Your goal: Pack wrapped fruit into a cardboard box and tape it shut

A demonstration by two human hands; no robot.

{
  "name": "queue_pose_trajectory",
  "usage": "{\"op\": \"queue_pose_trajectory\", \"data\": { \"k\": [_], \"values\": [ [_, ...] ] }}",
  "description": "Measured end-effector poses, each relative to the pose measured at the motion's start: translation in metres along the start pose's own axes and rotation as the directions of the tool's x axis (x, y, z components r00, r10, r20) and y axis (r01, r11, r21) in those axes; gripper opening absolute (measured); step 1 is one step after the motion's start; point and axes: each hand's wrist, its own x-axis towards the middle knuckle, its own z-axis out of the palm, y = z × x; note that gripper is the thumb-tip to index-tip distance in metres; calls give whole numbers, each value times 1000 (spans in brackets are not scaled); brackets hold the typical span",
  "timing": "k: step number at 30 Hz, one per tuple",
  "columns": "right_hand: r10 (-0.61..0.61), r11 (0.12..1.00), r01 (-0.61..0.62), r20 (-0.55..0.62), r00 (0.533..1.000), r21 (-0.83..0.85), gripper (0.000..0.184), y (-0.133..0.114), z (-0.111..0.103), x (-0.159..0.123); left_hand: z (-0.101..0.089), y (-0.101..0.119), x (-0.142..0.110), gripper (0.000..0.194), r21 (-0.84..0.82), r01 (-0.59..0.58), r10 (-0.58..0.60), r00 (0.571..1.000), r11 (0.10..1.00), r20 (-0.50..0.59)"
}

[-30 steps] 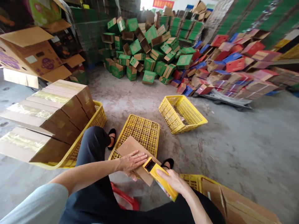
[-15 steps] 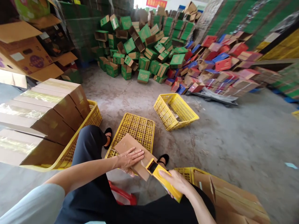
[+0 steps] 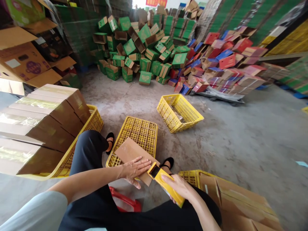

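Observation:
A flat brown cardboard box lies on an upturned yellow plastic crate between my knees. My left hand rests on the box top, fingers stretched out flat and thumb apart near its lower side. In my right hand is a long yellow hand tool with a dark window in its head; its exact kind is unclear. The tool's head sits at the box's right end, close to my left fingertips. I cannot tell whether it touches the cardboard.
Taped cartons fill a yellow crate on my left. On my right, another crate holds brown cardboard. A yellow basket stands ahead. Green boxes and red-blue boxes are heaped behind. Beneath me shows a red stool.
The view has shifted slightly. My left hand lies a little further toward the box's right end, and the tool's head is nearer its fingertips. My right hand still grips the tool.

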Motion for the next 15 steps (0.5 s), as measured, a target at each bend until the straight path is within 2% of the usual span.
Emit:
{"op": "queue_pose_trajectory", "data": {
  "k": [9,15],
  "values": [
    [31,998,-33,35,999,52,52,14,-17,-28,1,-3,-1,102,-18,-19,19,1000,1000,3],
    [86,996,-86,-7,996,30,46,15,-14,-25,7,3,-3,100,31,-9,11,999,999,-51]
  ]
}}
